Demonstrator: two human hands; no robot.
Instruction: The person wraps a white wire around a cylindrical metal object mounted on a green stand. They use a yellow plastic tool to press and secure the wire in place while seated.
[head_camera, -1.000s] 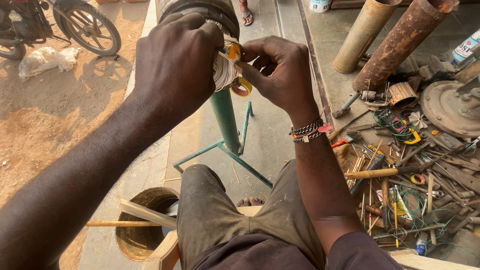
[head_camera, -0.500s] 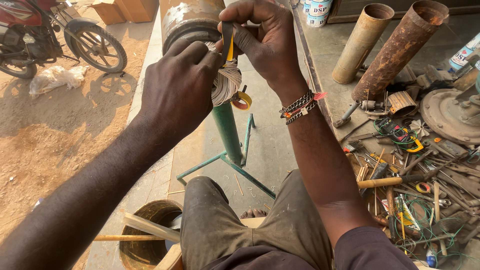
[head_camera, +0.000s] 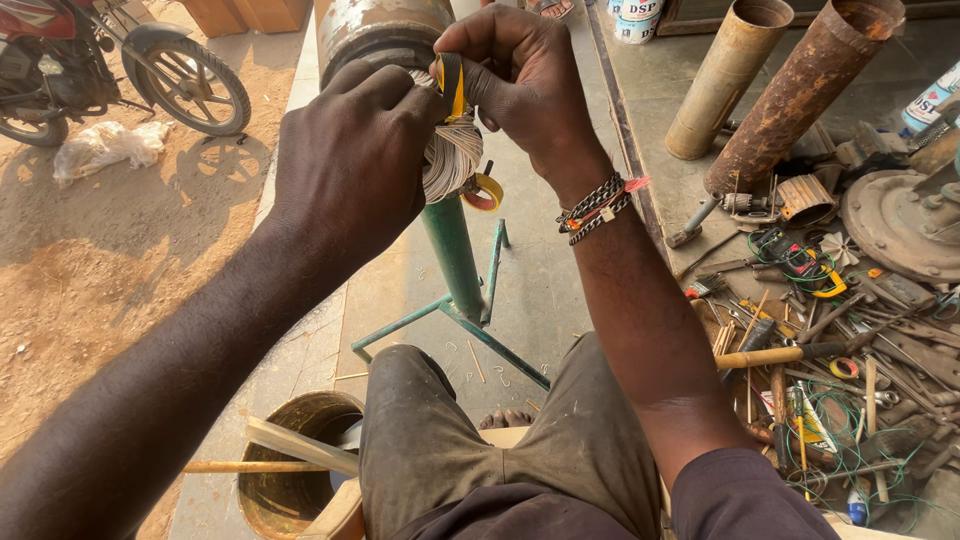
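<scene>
Both hands grip a wire coil (head_camera: 450, 160); right (head_camera: 515, 75) pinches tape (head_camera: 452, 85) (yellow).

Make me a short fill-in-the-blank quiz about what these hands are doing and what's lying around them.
1. The left hand grips a bundle of pale wire atop a ____ stand post.
2. The right hand pinches a strip of ____ tape.
3. A beaded bracelet circles the ____ wrist.

Missing: green; yellow; right

An open-air repair workshop: scattered tools (head_camera: 800, 350), rusty pipes (head_camera: 800, 95), a motorbike (head_camera: 110, 65) outside.
</scene>
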